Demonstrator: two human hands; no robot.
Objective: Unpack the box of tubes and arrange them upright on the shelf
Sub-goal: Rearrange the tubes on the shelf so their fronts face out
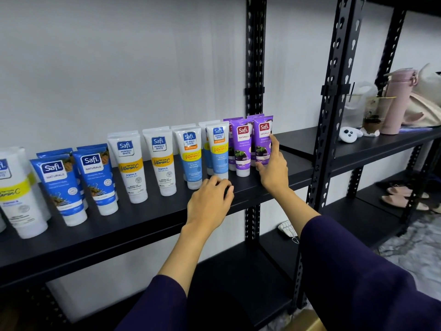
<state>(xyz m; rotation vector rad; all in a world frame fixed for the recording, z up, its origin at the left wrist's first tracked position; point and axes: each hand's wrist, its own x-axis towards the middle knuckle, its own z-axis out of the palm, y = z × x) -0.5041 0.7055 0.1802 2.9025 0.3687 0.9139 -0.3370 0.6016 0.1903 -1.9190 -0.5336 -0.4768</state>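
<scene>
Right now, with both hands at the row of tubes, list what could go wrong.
1. The right hand presses the end purple tube; a shove could topple it into the purple tube beside it.
2. The left hand rests by the light-blue tube; tubes stand close on their caps, so one bump may domino the row on the shelf.

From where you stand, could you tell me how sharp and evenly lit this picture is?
Head view: lighting is soft and even on the wall; wide-angle bending tilts the tubes at left and the black posts; the pink bottle at right looks slightly blurred.
</scene>
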